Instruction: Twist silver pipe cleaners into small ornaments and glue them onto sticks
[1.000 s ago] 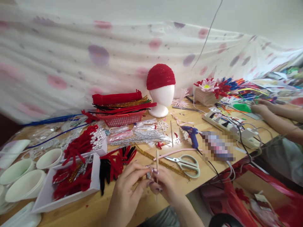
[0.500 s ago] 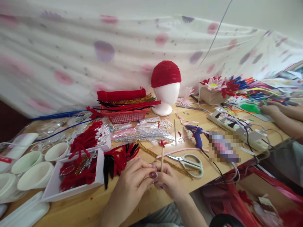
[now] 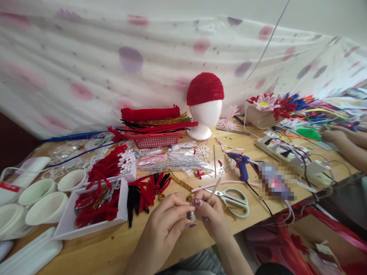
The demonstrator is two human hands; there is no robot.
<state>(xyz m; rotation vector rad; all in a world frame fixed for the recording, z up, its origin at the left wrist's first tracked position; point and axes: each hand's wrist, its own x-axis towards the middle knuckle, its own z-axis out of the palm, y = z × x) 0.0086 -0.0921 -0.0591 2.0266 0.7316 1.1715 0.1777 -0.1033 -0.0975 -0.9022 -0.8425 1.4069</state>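
Observation:
My left hand (image 3: 164, 225) and my right hand (image 3: 210, 215) meet at the near edge of the wooden table (image 3: 114, 250). Between the fingertips of both hands sits a small silver glittery piece (image 3: 190, 215) with a gold bit above it. My right hand also pinches a thin wooden stick (image 3: 214, 189), which tilts up and to the right. Both hands are closed. Mint-handled scissors (image 3: 233, 197) lie just right of my right hand. A gold glitter pipe cleaner (image 3: 179, 181) runs across the table behind my hands.
A white tray of red pipe cleaners (image 3: 91, 208), white paper cups (image 3: 47, 208), a red basket (image 3: 155, 138), a foam head with a red cap (image 3: 204, 105), a blue glue gun (image 3: 241, 163) and a power strip (image 3: 286, 151) crowd the table. Another person's hands (image 3: 341, 137) work at the far right.
The stick has tipped from upright to leaning right. My hands have turned the small glittery piece into view between the fingertips. The camera has shifted slightly left.

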